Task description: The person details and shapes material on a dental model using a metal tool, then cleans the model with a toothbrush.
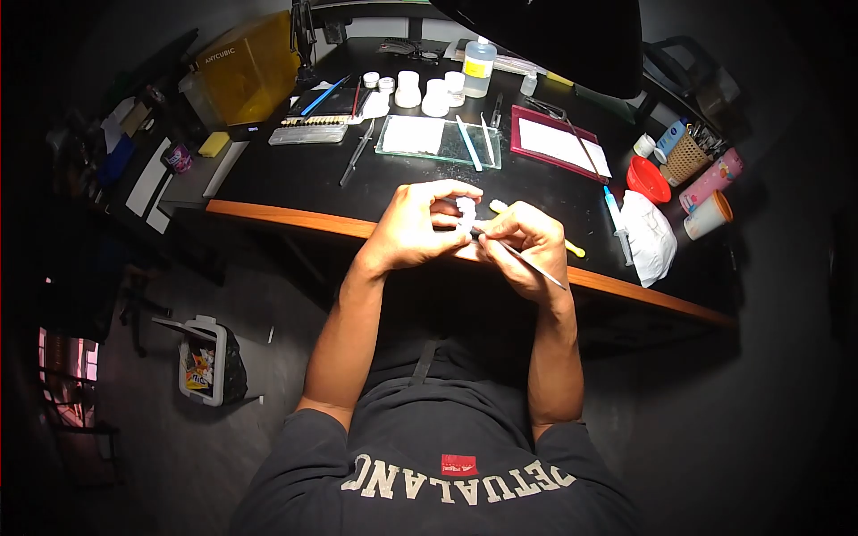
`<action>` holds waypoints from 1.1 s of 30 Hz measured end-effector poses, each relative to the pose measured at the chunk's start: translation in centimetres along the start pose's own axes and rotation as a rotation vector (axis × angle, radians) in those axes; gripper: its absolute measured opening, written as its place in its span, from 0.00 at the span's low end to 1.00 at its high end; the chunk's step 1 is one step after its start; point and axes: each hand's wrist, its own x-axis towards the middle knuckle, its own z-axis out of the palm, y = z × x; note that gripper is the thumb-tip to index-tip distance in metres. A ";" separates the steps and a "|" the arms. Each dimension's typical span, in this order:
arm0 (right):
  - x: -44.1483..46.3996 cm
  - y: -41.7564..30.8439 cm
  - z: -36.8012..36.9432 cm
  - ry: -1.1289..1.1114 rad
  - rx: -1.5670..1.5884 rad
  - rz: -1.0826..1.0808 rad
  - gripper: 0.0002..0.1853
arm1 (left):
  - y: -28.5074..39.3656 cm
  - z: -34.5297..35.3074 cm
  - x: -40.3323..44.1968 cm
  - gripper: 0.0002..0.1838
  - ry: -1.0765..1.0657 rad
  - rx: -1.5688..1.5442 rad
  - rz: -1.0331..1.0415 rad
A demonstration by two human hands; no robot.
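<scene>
Near the desk's front edge, my left hand (416, 225) holds a small white bumpy piece (466, 211) between thumb and fingers. A thin metal tool (536, 270) is pinched in my right hand (529, 246), its handle slanting down to the right and its working end close to the white piece. The exact contact at the tip is too small to tell. Beyond my right hand lies a yellow-ended item (575, 248), partly hidden by that hand. Past both hands is a glass slab (420, 157) with a white pad and a light blue tool (468, 143) on it.
White jars (407, 90) and a clear bottle (478, 68) stand at the back. A maroon-framed pad (559, 143) lies right of the slab. Farther right are a red bowl (648, 180), a syringe (618, 225), white tissue (648, 237) and a cup (708, 215). A bin (204, 357) stands on the floor.
</scene>
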 end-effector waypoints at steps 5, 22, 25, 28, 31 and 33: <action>0.1 0.2 0.0 -0.001 -0.067 -0.083 0.05 | -0.2 0.0 0.0 0.29 0.010 -0.009 0.015; 0.1 -0.7 0.4 0.024 -0.071 -0.021 0.04 | 0.2 0.2 -0.1 0.28 0.019 0.019 0.013; 0.0 -0.4 0.2 0.022 -0.095 -0.040 0.04 | 0.2 0.3 -0.1 0.27 0.028 0.035 0.018; 0.1 0.0 -0.1 0.012 -0.159 -0.094 0.04 | 0.1 0.2 -0.1 0.27 0.032 0.051 0.022; 0.2 0.0 0.1 0.029 -0.153 -0.088 0.04 | -0.1 0.2 -0.1 0.27 0.034 0.046 0.025; 0.1 -0.3 0.3 0.054 -0.121 -0.040 0.04 | 0.1 0.3 -0.1 0.27 0.036 0.044 0.025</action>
